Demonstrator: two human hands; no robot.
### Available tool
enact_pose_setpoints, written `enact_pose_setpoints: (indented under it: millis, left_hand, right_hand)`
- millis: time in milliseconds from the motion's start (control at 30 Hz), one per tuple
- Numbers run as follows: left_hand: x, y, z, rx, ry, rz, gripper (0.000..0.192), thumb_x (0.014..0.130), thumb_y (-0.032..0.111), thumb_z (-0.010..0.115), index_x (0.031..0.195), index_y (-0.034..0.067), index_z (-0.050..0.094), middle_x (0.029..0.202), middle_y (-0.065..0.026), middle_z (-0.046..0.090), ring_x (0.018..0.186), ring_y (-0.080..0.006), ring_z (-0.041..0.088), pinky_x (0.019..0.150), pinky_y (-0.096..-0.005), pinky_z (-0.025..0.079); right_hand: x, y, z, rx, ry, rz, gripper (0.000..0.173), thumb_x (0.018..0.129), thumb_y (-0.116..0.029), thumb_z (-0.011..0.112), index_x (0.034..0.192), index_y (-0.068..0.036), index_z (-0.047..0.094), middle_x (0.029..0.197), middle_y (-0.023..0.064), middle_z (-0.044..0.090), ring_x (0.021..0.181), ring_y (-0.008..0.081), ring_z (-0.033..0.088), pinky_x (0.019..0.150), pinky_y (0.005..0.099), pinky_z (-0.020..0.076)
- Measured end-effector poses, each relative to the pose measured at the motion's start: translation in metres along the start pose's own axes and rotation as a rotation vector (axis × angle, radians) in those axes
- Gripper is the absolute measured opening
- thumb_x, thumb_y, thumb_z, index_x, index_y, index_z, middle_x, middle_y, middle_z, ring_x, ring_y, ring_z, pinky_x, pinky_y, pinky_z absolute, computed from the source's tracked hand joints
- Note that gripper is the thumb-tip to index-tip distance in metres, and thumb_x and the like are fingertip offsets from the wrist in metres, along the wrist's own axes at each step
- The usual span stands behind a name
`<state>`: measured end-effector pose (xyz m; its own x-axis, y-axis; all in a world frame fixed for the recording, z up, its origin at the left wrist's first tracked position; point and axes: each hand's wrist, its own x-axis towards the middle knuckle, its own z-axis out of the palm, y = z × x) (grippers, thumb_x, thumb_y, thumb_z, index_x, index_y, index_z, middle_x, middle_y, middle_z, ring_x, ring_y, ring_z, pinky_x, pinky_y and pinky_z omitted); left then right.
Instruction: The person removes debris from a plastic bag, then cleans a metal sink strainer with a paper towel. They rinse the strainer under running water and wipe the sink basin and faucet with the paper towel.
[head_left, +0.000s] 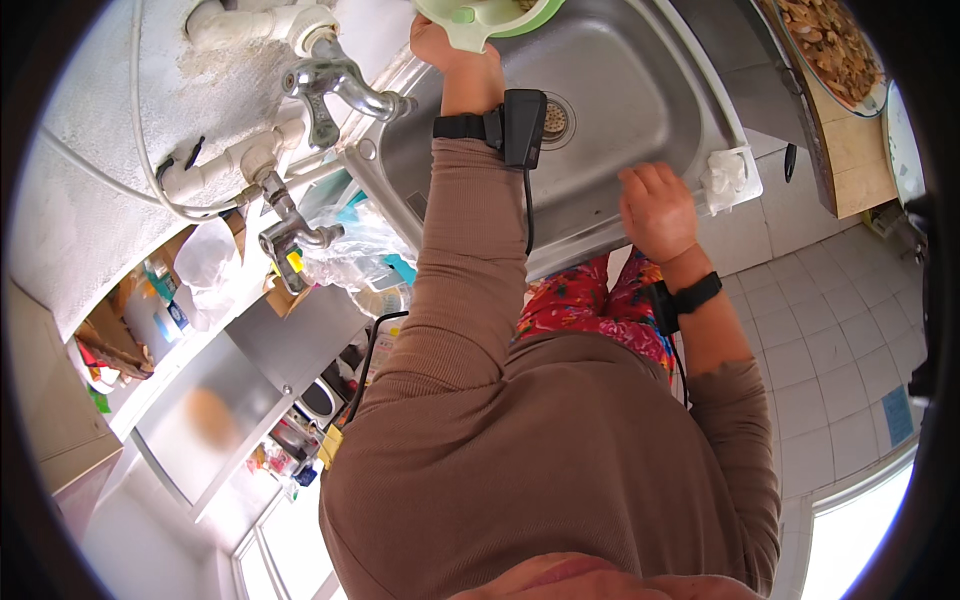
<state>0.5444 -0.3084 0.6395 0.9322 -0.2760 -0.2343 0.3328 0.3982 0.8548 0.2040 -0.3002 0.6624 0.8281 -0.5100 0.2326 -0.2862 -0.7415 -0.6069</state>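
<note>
At the top edge of the view, my left hand (451, 46) grips a light green plastic basin (517, 30) by its side, near a pale green handle-like tab. Part of the basin lies beyond the frame, and most of my left fingers are behind it. The basin is above the far left end of a stainless steel sink (622, 97). My right hand (661, 214) hovers by the sink's near right edge, with loosely bent fingers and nothing visible in them. Its palm is hidden. Below my left wrist shows the drain strainer (555, 121).
Left of the sink, a metal tap (337, 90) juts from the wall, with a second tap (292, 232) closer to me. A crumpled white plastic bag (726, 180) rests on the sink's right corner. A plate of brown food pieces (832, 49) sits on the right counter (862, 165).
</note>
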Motion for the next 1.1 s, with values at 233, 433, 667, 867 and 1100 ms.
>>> enact_pose_setpoints:
  millis: [233, 433, 667, 867, 1100]
  left_hand:
    - [-0.018, 0.023, -0.015, 0.119, -0.006, -0.026, 0.02, 0.093, 0.006, 0.057, 0.111, -0.002, 0.062, 0.106, -0.0104, 0.065, 0.091, -0.0214, 0.065, 0.08, -0.0326, 0.055]
    - [-0.07, 0.045, 0.026, 0.188, -0.212, 0.028, 0.032, 0.095, 0.01, 0.06, 0.124, -0.004, 0.059, 0.125, -0.0147, 0.06, 0.114, -0.0233, 0.061, 0.102, -0.0353, 0.051]
    - [-0.085, 0.033, 0.083, 0.331, -0.621, 0.317, 0.027, 0.095, 0.008, 0.058, 0.119, -0.005, 0.059, 0.118, -0.0141, 0.062, 0.108, -0.0234, 0.063, 0.095, -0.0341, 0.054]
    - [-0.043, 0.036, 0.028, 0.569, -0.494, 0.293, 0.023, 0.097, 0.007, 0.054, 0.115, -0.006, 0.059, 0.111, -0.0129, 0.064, 0.103, -0.0225, 0.065, 0.089, -0.0327, 0.057]
    - [-0.008, 0.078, -0.064, 0.008, 0.304, -0.015, 0.021, 0.095, 0.003, 0.053, 0.11, -0.01, 0.058, 0.101, -0.0145, 0.065, 0.094, -0.0252, 0.067, 0.085, -0.0344, 0.06]
  right_hand:
    - [0.001, 0.0, 0.001, -0.05, 0.04, 0.005, 0.018, 0.069, -0.009, 0.065, 0.086, -0.009, 0.061, 0.084, 0.004, 0.056, 0.082, 0.0246, 0.059, 0.068, 0.0377, 0.0522]
    - [-0.001, 0.002, 0.0, -0.033, 0.068, -0.009, 0.019, 0.069, -0.01, 0.065, 0.088, -0.009, 0.061, 0.084, 0.0038, 0.056, 0.082, 0.0245, 0.059, 0.068, 0.0366, 0.0522]
    - [0.0, 0.001, -0.002, -0.013, 0.054, -0.003, 0.021, 0.068, -0.01, 0.065, 0.088, -0.008, 0.062, 0.084, 0.0042, 0.057, 0.082, 0.0245, 0.059, 0.069, 0.0365, 0.0526]
    - [0.0, 0.002, -0.001, -0.002, 0.095, -0.019, 0.02, 0.068, -0.011, 0.066, 0.088, -0.008, 0.062, 0.084, 0.0035, 0.057, 0.083, 0.0235, 0.06, 0.068, 0.0361, 0.0525]
    - [0.0, 0.003, 0.001, 0.011, 0.082, -0.016, 0.017, 0.071, -0.009, 0.066, 0.088, -0.009, 0.062, 0.084, 0.0035, 0.057, 0.082, 0.0235, 0.06, 0.066, 0.037, 0.0519]
